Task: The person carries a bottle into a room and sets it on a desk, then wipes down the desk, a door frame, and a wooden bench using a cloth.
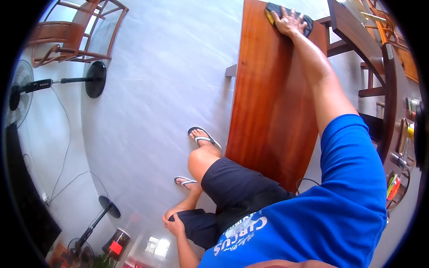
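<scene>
My right hand [289, 22] lies flat with fingers spread on a dark folded cloth [307, 27] with a yellow patch at its left edge. The cloth rests at the far end of a long, glossy reddish-brown wooden bench [272, 98], and my right arm stretches out over the bench. Down at the lower left, my left hand [175, 224] rests over my knee, at the hem of the dark shorts [196, 228]. Its fingers are partly hidden, and no object shows in it.
Dark wooden furniture [357, 35] stands close along the right, with small items on a surface [402, 147]. A wooden chair [73, 40] is at the upper left. A standing fan [22, 94] and a second fan [82, 250] line the left, with cables [67, 178] nearby.
</scene>
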The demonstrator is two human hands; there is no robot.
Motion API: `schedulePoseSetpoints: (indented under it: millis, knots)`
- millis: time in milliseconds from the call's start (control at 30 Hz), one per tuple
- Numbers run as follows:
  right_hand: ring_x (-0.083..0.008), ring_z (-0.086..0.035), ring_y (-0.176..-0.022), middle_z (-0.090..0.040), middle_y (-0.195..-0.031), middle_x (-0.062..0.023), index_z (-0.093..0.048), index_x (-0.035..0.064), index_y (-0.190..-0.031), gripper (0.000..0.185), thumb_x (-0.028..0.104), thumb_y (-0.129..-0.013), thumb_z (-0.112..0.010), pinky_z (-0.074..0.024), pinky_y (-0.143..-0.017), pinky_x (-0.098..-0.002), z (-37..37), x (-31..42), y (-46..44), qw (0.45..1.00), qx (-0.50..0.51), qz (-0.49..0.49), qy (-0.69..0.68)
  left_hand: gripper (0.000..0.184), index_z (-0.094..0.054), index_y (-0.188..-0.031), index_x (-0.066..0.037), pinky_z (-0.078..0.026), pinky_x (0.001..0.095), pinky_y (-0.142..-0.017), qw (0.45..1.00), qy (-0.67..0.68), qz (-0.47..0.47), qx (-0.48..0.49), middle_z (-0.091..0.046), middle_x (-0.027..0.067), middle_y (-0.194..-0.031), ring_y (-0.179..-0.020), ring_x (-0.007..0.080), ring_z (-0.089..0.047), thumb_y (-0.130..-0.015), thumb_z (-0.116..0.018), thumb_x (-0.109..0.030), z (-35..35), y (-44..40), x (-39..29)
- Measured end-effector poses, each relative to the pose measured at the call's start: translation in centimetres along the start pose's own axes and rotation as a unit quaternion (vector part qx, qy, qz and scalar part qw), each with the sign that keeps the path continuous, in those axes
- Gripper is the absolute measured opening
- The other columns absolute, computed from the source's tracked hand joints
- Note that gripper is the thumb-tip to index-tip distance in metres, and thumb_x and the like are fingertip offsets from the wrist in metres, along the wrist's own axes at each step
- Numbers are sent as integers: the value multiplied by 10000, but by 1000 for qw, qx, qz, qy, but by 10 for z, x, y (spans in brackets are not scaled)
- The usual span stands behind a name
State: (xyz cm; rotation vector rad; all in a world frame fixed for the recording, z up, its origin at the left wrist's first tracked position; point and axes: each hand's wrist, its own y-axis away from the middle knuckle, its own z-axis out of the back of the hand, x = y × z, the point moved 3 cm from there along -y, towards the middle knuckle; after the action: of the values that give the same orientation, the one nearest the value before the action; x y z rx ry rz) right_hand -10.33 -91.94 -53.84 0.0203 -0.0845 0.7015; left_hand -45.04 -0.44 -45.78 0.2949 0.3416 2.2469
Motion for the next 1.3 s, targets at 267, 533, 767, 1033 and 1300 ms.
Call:
schedulePoseSetpoints:
  millis: [267,533,767,1033,1300]
  knots:
    - [-524,-128,-1526,-125,-1700,-212,-206,258,-1648,919,812,-923,-321,-120,-1204,-652,14,-102,67,988,0,-152,32,774,-383,-1492,-87,-477,527,-1018,1000,-22,6,-10,-502,331,-1335,-1223,489,-534,-881,-690,-451,3,-3,-11]
    - [-423,-468,-1357,-455,-1463,-271,-231,50,-1608,946,713,-958,-415,-372,-1107,-550,25,-153,220,984,11,-175,-38,758,-392,-1492,-108,-501,527,-986,1000,-19,1,-11,-496,310,-1342,-1167,482,-586,-885,-686,-455,11,-4,-30]
    - [-441,-588,-1142,-565,-1239,-278,-252,-17,-1575,884,597,-985,-493,-483,-955,-544,24,-166,425,990,-20,-137,-24,733,-423,-1479,-119,-512,526,-960,998,42,-22,-34,-501,284,-1331,-1141,475,-601,-894,-664,-490,9,0,-10]
    - [-581,-98,-1490,-66,-1602,-426,-248,37,-1604,852,488,-956,-567,-133,-1191,-636,65,-147,623,987,72,141,19,723,-416,-1477,-123,-503,529,-956,992,110,-27,-54,-508,283,-1314,-1141,472,-594,-904,-647,-498,3,-1,35]
    - [-531,-160,-1501,-237,-1621,-316,-459,220,-1541,724,595,-931,-560,-138,-1186,-642,79,-83,516,944,32,326,-32,725,-404,-1488,-142,-490,531,-981,995,85,-6,-59,-500,290,-1331,-1153,478,-584,-899,-643,-491,5,1,36]
